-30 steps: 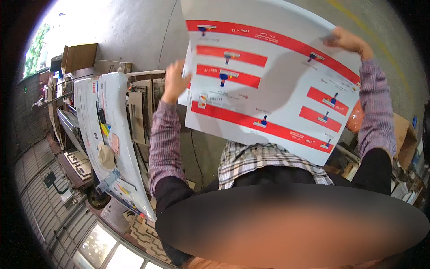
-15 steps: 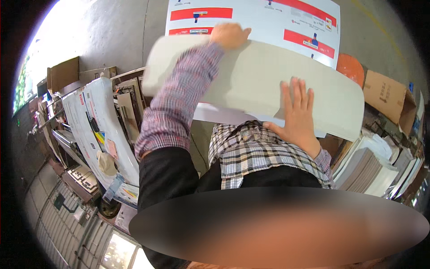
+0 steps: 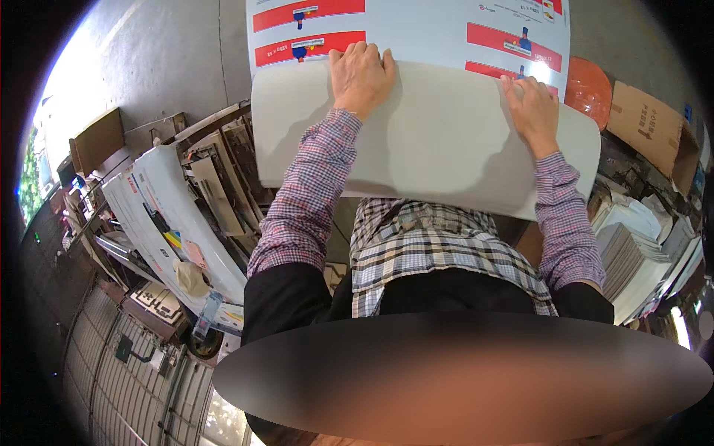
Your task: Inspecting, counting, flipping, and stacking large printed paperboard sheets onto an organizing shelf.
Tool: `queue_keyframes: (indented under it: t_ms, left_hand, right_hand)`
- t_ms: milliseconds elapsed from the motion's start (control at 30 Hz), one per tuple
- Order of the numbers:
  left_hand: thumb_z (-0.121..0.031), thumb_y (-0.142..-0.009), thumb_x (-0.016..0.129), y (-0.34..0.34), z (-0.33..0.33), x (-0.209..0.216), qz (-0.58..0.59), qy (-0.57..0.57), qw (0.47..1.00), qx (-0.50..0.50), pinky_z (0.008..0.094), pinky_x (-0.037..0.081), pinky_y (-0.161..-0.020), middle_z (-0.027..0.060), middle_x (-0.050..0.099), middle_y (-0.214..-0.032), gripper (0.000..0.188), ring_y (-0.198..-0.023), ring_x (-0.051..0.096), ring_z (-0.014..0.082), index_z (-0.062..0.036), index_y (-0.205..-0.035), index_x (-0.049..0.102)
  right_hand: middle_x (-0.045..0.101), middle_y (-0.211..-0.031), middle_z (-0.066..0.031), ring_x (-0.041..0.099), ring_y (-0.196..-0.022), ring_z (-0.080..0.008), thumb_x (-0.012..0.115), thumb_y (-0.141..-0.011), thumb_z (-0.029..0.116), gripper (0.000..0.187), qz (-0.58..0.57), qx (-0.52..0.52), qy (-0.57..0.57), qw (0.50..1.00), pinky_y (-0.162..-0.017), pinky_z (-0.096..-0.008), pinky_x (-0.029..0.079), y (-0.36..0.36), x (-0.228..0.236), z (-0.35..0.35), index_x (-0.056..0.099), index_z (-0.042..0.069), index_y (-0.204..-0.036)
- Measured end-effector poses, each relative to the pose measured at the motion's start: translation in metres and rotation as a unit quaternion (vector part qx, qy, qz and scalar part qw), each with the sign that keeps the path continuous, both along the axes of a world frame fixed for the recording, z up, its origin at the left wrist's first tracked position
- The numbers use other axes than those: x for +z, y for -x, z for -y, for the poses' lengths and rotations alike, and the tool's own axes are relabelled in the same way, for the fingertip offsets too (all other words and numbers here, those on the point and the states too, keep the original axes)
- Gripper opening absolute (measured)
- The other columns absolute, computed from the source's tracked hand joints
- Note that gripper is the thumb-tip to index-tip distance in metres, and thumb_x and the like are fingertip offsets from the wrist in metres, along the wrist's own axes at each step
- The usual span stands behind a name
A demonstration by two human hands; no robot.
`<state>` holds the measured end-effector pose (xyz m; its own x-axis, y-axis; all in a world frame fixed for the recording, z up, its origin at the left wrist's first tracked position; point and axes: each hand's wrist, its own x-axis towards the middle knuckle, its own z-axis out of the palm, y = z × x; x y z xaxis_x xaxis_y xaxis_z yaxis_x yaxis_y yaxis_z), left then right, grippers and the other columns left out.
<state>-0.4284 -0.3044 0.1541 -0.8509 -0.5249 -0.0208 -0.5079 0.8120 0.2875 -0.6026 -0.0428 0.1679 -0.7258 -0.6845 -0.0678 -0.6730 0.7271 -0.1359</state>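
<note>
In front of my body a plain pale grey sheet of card (image 3: 439, 134) lies across a large white printed sheet (image 3: 416, 33) with red bands and small blue figures. Its near edge curves down towards my apron (image 3: 431, 238). At the sheet's far edge, left of the middle, my left hand (image 3: 362, 80) is closed over the rim with bent fingers. My right hand (image 3: 535, 115) grips the same edge farther right, its fingers curled at the rim. Both fingertips' undersides are hidden.
To the left stands a wrapped white stack (image 3: 178, 215) with a cloth and a clear bottle (image 3: 207, 316) on it, beside scrap boards (image 3: 216, 186). An orange rounded object (image 3: 587, 93), an open cardboard box (image 3: 647, 130) and stacked sheets (image 3: 632, 264) are on the right.
My right hand has moved from lying flat near the grey card's near side to its far edge. My left hand has shifted slightly left. The card's near edge has dropped at the left.
</note>
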Motion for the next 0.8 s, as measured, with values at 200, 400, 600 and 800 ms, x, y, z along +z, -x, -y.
queue_keyframes:
  t_ms: [200, 400, 600, 800]
  left_hand:
    - [-0.022, -0.085, 0.050, 0.014, 0.005, -0.041, -0.017, 0.052, 0.999, 0.003, 0.0420, 0.035, -0.071, 0.0081, 0.061, -0.074, 0.026, -0.073, 0.057, 0.0232, -0.0058, -0.067, 0.059]
    - [-0.025, -0.088, 0.046, -0.052, 0.062, 0.020, 0.061, 0.029, 0.995, 0.077, 0.0435, 0.037, -0.090, 0.0093, 0.063, -0.088, 0.026, -0.093, 0.058, 0.0268, -0.0102, -0.082, 0.066]
    - [-0.026, -0.087, 0.045, -0.091, 0.115, -0.032, -0.024, 0.068, 0.987, 0.145, 0.0414, 0.038, -0.087, 0.0082, 0.062, -0.089, 0.026, -0.100, 0.053, 0.0275, -0.0103, -0.085, 0.066]
    - [-0.021, -0.084, 0.047, -0.086, 0.133, -0.050, -0.092, 0.146, 0.985, -0.024, 0.0432, 0.037, -0.076, 0.0087, 0.058, -0.082, 0.021, -0.085, 0.050, 0.0304, -0.0073, -0.077, 0.061]
  right_hand:
    - [0.060, -0.082, -0.0047, 0.055, -0.080, -0.0260, 0.053, -0.088, 0.038, 0.033, -0.067, 0.014, 0.035, 0.997, -0.075, -0.0434, 0.039, 0.011, -0.035, 0.011, 0.065, 0.008, -0.082]
    - [0.064, -0.093, -0.0045, 0.056, -0.094, -0.0246, 0.053, -0.089, 0.036, 0.030, -0.044, 0.025, 0.108, 0.993, -0.083, -0.0415, 0.040, 0.051, -0.014, -0.078, 0.066, 0.009, -0.097]
    - [0.063, -0.101, -0.0024, 0.054, -0.101, -0.0259, 0.053, -0.090, 0.035, 0.027, -0.026, -0.070, 0.136, 0.988, -0.087, -0.0443, 0.038, 0.092, -0.051, -0.128, 0.065, 0.013, -0.098]
    - [0.063, -0.102, -0.0031, 0.053, -0.097, -0.0288, 0.052, -0.089, 0.034, 0.027, -0.089, -0.064, 0.094, 0.990, -0.085, -0.0417, 0.040, 0.091, -0.062, -0.125, 0.065, 0.013, -0.099]
